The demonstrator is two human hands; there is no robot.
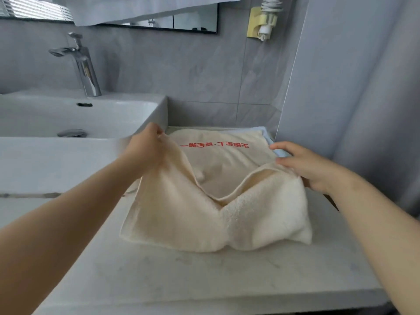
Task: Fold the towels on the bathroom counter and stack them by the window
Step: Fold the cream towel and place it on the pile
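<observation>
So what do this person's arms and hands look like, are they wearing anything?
The left arm and right arm are bare to the picture's edge, no sleeves showing. The left hand and right hand have no gloves, and no ring, watch or bracelet is visible.

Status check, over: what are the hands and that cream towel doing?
Left hand pinches cream towel corner, lifted. Right hand on its right edge, grip unclear. Blue towel underneath.

White sink [79, 114] w/ chrome faucet [84, 64], mirror [195, 21], yellow wall holder [261, 23]
</observation>
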